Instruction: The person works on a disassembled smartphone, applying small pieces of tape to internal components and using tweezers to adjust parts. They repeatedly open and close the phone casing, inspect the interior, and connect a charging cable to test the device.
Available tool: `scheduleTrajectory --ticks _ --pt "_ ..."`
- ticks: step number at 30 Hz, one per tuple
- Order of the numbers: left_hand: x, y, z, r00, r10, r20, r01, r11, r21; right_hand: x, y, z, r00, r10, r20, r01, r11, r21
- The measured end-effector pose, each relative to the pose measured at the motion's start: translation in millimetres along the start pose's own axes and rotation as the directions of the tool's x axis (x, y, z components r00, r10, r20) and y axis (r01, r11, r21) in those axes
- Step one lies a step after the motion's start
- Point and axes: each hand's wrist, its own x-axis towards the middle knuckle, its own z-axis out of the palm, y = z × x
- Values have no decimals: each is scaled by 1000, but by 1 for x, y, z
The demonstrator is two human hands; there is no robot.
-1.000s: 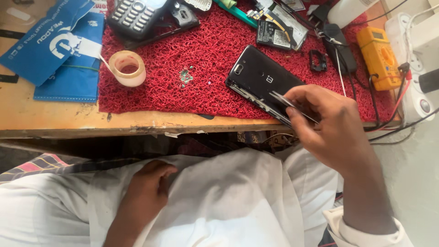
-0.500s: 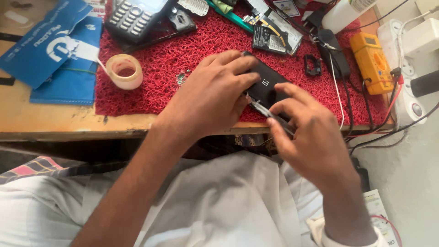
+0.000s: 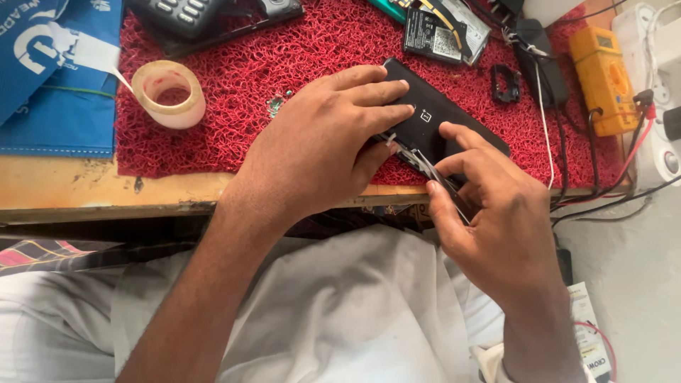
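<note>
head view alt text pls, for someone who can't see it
Seen from above, a left hand presses a black phone onto a red mat while the right hand works metal tweezers at its near edge. A tape roll and yellow multimeter lie nearby.

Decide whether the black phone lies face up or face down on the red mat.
Face down: the black phone shows its plain back with a small logo, no screen, under the left hand.
</note>
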Motion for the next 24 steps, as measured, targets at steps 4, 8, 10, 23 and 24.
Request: scheduleTrajectory --ticks 4,8,10,23,24 --pt "-1 1 -1 1000 4 0 -4 1000 0 -1 -2 1 1000 6 -11 -6 1000 -11" --pt "-1 2 -2 1000 -3 -3 3 1000 -5 -1 -4 1 1000 -3 -27 3 1000 -14" --pt "-1 1 -2 1000 3 -1 -3 1000 -3 -1 -5 1 1000 15 -25 -15 1000 3" --pt "-1 2 -2 1000 -9 2 9 1000 -1 0 -2 -1 999 -45 -14 45 999 -2" --pt "-1 2 -2 1000 -9 2 9 1000 0 0 -2 -2 999 -45 -11 45 999 -7"
